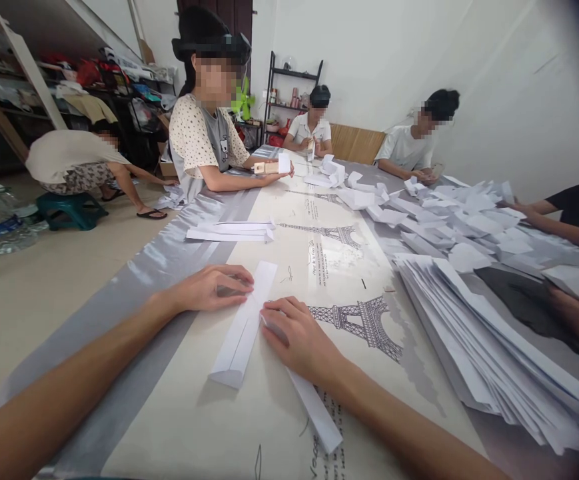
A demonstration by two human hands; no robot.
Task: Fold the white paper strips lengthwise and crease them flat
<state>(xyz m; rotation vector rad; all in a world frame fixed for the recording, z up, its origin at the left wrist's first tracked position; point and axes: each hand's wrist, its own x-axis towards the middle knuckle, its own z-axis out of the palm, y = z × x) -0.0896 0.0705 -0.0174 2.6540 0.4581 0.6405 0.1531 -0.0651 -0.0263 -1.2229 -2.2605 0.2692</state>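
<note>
Paper strip (239, 333), white, folded lengthwise; left hand (224, 288), right hand (299, 331), both loosely spread, touching its edges

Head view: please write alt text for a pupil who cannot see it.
The wearer's left hand and right hand rest at opposite edges of a folded paper strip on a printed cloth. At right lie a paper stack and a heap of folded papers; other people are nearby.
</note>
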